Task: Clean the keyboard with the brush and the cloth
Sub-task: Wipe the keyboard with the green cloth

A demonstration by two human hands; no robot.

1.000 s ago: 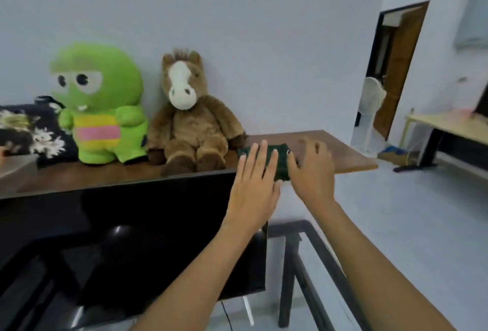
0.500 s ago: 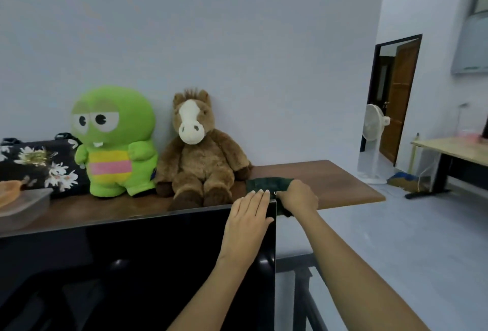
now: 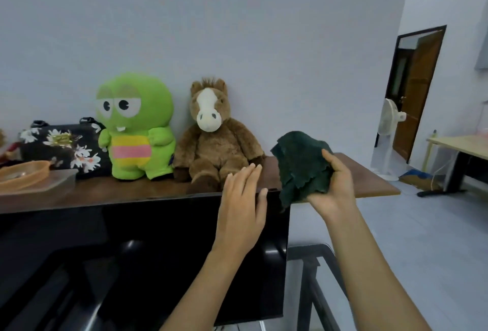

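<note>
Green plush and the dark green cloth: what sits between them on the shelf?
Head view: the brown horse plush sits between the green plush and the cloth.

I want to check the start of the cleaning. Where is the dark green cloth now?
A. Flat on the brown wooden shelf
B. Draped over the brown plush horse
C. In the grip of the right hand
C: the right hand holds the dark green cloth bunched, lifted off the brown wooden shelf.
</note>
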